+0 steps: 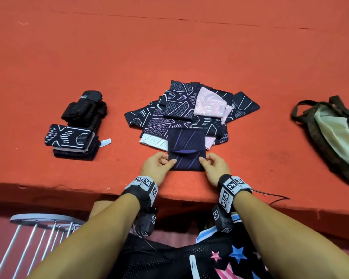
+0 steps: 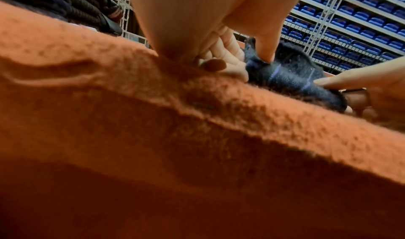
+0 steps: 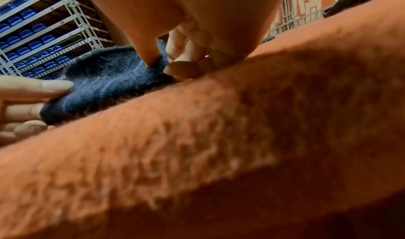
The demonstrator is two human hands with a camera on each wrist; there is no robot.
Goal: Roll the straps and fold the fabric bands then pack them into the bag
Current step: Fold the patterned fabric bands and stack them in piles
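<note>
Fabric band [image 1: 186, 150], pinched in each hand's grip, lies on orange felt table [image 1: 169, 47] (blue-stocked shelving [image 2: 350, 22] behind).

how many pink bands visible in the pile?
2 showing. One pink band lies on top near the far side of the pile; another pink edge peeks out just right of the navy band both hands grip. More may be buried.

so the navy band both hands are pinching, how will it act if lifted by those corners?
Likely floppy: the navy band is soft knit, already gaping at its fold. Probably light, since left hand and right hand hold it by fingertip pinches. Fuzzy surface suggests it won't slip.
</note>
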